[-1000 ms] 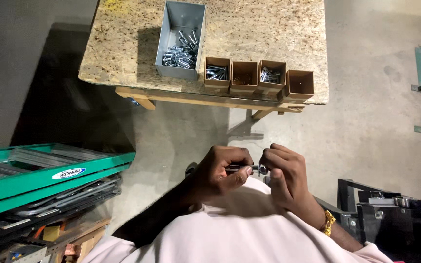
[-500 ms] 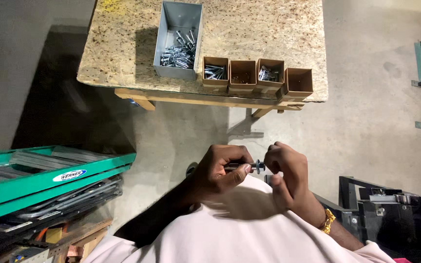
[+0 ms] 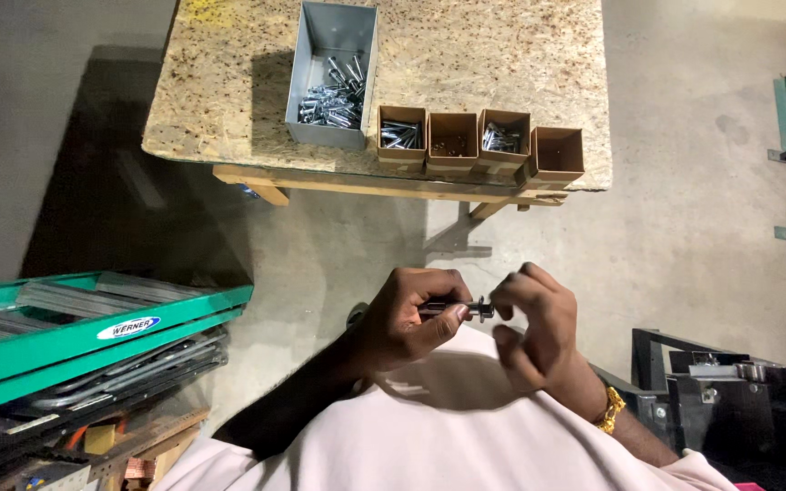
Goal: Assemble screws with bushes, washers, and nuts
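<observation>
Low in the centre of the frame, the left hand (image 3: 411, 318) is curled around a dark bolt (image 3: 452, 307) and holds it level, while the right hand (image 3: 534, 323) pinches its tip with the thumb and forefinger, other fingers loosely bent, close above the pink shirt (image 3: 448, 427)

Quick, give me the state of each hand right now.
Left hand: closed around a dark slim metal bolt.
Right hand: fingertips pinched at the bolt's end, other fingers loosely curled; what it pinches is too small to tell.

Bolt (image 3: 455, 308) between both hands
</observation>
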